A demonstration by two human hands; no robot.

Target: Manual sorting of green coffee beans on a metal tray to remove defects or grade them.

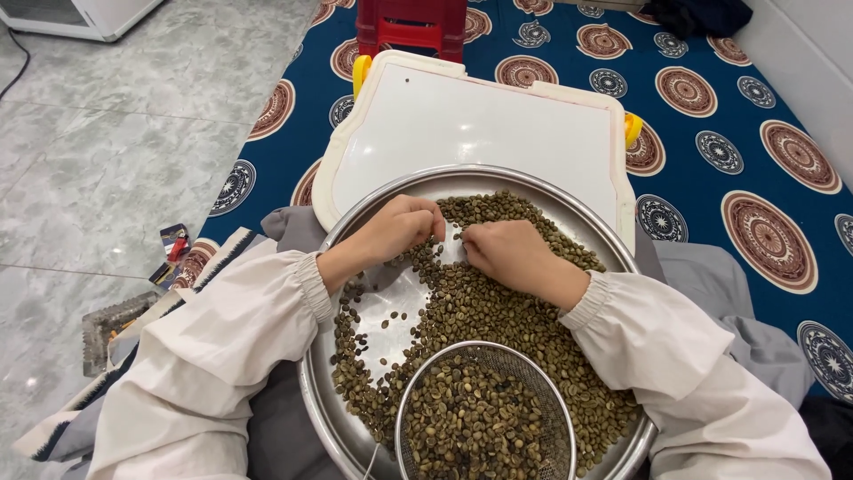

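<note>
Sieve (484,418) nr tray (330,427) rim; hands mid-beans (498,311).

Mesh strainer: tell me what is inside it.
The mesh strainer is heaped with greenish beans like the loose ones on the metal tray. Its bottom is covered, so anything beneath them is hidden.

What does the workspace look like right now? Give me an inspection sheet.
Surface: round metal tray on the lap, over a white board.
Job's things: greenish beans spread across the tray; a wire mesh sieve full of beans sits at the near edge.
Clutter: small packets and a glass dish on the floor at left.
Grips: left hand and right hand both rest curled in the beans, fingertips close together; whether they pinch anything cannot be told.
Cables: a dark cable at the far left edge.
Surroundings: patterned blue mat, grey marble floor, red stool.
</note>
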